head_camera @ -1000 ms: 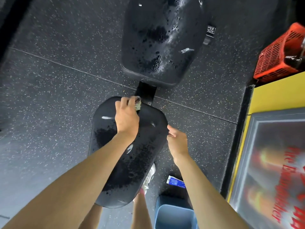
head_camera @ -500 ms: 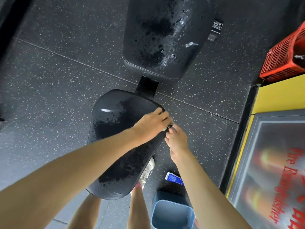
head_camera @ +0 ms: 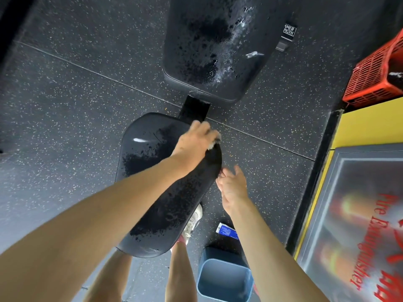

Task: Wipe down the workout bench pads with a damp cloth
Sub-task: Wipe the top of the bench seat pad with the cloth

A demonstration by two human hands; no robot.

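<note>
Left hand (head_camera: 194,142) grips small pale damp cloth (head_camera: 215,142), shifted up to black vinyl seat pad's (head_camera: 150,171) top-right corner, frame centre. Right hand (head_camera: 232,185) open, just beside pad edge. Edge pass likely continuing.

Even, moderately bright light; white glare streaks on the wet seat pad (head_camera: 148,149) and back pad (head_camera: 218,46). Left hand (head_camera: 194,142) motion-blurred; wide-angle distortion bows the edges.

The black seat pad (head_camera: 150,147) is speckled with wet patches. The back pad (head_camera: 218,51), beyond it, glistens with droplets. A pale cloth (head_camera: 215,142) presses on the seat pad's far right edge, gripped by the left hand (head_camera: 193,141).
</note>
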